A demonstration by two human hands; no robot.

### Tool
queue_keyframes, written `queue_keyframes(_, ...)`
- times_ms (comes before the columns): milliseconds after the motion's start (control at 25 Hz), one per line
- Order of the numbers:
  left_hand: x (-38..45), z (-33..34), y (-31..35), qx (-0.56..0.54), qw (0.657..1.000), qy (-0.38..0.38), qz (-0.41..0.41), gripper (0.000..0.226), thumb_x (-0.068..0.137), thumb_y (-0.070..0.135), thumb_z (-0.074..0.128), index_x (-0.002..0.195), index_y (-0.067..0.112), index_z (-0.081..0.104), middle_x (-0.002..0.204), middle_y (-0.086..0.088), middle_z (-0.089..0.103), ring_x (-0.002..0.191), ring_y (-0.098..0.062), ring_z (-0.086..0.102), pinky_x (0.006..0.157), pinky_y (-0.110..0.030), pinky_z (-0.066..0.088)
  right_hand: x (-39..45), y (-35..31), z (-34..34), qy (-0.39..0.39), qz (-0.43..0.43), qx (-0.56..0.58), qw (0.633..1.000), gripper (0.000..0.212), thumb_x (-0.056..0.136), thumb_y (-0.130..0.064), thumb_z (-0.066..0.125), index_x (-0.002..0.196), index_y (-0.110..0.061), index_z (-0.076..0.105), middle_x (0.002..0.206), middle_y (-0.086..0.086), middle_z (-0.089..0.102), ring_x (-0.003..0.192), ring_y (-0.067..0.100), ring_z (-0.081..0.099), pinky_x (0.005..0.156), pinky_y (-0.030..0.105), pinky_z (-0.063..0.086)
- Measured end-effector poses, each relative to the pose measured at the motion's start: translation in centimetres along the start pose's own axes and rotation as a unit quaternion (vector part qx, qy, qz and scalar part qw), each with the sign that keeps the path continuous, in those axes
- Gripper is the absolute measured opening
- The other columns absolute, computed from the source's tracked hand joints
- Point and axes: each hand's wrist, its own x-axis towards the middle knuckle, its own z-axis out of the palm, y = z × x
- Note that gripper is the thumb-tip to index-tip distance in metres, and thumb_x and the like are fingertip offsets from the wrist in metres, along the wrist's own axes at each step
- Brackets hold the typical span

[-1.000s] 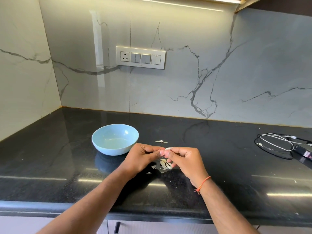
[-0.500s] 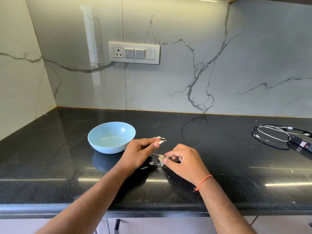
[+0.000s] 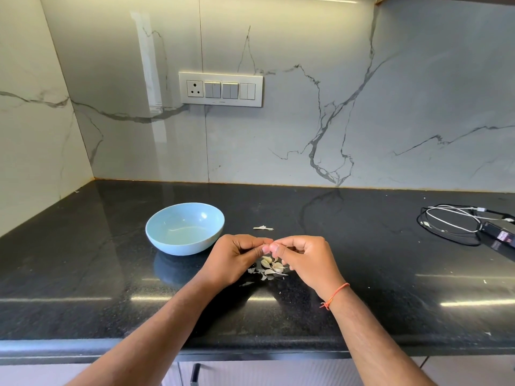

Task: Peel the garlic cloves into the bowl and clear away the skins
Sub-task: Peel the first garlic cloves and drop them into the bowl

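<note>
Both hands are pulled in tight at the middle of the frame, a bit below center. The left hand point(image 3: 232, 259) has its fingers curled and its thumb pressed against the fingertips, and the right hand point(image 3: 302, 256) mirrors it, so the fingertips of the two meet right at the middle. Looks to me like they're pinching something tiny between them, but whatever it is sits almost totally hidden behind the fingers, so I can't say for sure it's a clove. There's an orange thread bracelet point(image 3: 334, 295) on the right wrist.

Directly under the hands, on the black countertop point(image 3: 83, 274), I can see a little heap of garlic cloves point(image 3: 271, 264) with loose papery skins point(image 3: 264, 273) scattered around and just below them. One more stray bit of skin point(image 3: 262, 227) lies on its own a little further up the frame, apart from the pile.

Just left of the left hand sits the light blue bowl point(image 3: 167, 218), upright, near the hand but not touching it. I can't make out any cloves in it.

Far right of the frame there's a coil of black and white cables point(image 3: 451, 222) next to a dark adapter point(image 3: 498, 234). Upper middle, on the marble wall, is a switch panel point(image 3: 220, 89) with a socket.
</note>
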Motion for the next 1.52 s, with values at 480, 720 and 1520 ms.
queue_keyframes(480, 0.3, 0.4, -0.6, 0.056, 0.993, 0.077, -0.072, 0.023, 0.098, 0.021, 0.078, 0.121, 0.023, 0.082, 0.116, 0.016, 0.081, 0.109, 0.012, 0.072, 0.100, -0.013, 0.056, -1.2, 1.1, -1.2, -0.005, -0.078, -0.151, 0.986, 0.012, 0.085, -0.020, 0.083, 0.081, -0.031, 0.084, 0.078, -0.017, 0.075, 0.061, 0.011, 0.063, 0.063, 0.019, 0.052)
queue_keyframes(720, 5.7, 0.3, 2.1, 0.319, 0.942, 0.063, -0.085, 0.023, 0.098, 0.021, 0.072, 0.119, 0.020, 0.083, 0.111, 0.000, 0.084, 0.101, -0.014, 0.079, 0.090, -0.021, 0.058, -0.9, 1.4, -1.0, 0.001, -0.099, -0.147, 0.984, 0.011, 0.083, -0.022, 0.083, 0.081, -0.033, 0.084, 0.078, -0.014, 0.074, 0.059, 0.018, 0.057, 0.062, 0.025, 0.052)
queue_keyframes(1520, -2.8, 0.3, 1.7, 0.189, 0.979, 0.073, -0.003, 0.030, 0.097, 0.023, 0.079, 0.127, 0.028, 0.080, 0.108, 0.022, 0.081, 0.095, 0.005, 0.074, 0.088, -0.019, 0.059, -0.6, 1.5, -1.4, -0.033, -0.067, -0.054, 0.996, 0.014, 0.092, -0.025, 0.082, 0.104, -0.031, 0.086, 0.095, -0.012, 0.080, 0.087, 0.010, 0.073, 0.082, 0.024, 0.059)
